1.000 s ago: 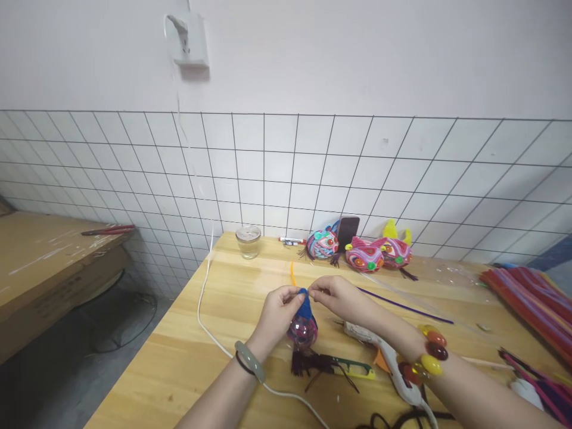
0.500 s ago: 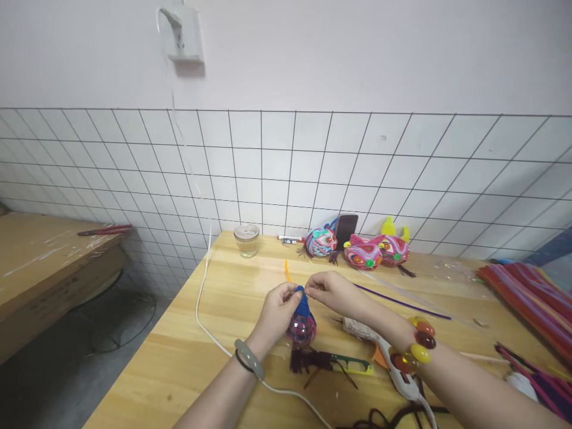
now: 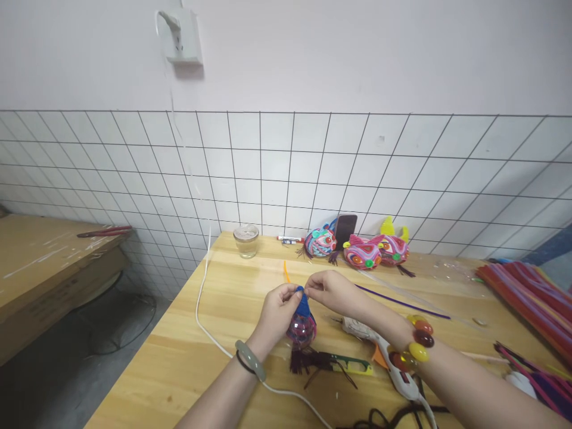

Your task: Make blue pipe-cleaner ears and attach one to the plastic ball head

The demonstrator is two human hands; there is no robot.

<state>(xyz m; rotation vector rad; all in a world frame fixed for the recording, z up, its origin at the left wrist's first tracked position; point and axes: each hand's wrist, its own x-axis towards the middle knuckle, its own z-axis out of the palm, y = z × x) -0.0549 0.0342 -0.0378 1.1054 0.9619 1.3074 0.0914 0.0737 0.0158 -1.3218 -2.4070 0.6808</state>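
While a white cable (image 3: 210,333) trails across the near edge of the wooden table (image 3: 187,357), a glue gun (image 3: 393,363) lies under the right wrist and green-handled snips (image 3: 353,364) rest beside a dark tassel (image 3: 308,360). Just beyond, the left hand (image 3: 277,313) cups a pink craft ball (image 3: 301,329), thumb and forefinger pinching its blue top (image 3: 303,305); the right hand (image 3: 333,293) pinches the same tip. A purple pipe cleaner (image 3: 402,304) runs behind. Farthest back, by the tiled wall, stand a glass jar (image 3: 246,241), a phone (image 3: 345,230) and finished woven figures (image 3: 364,252).
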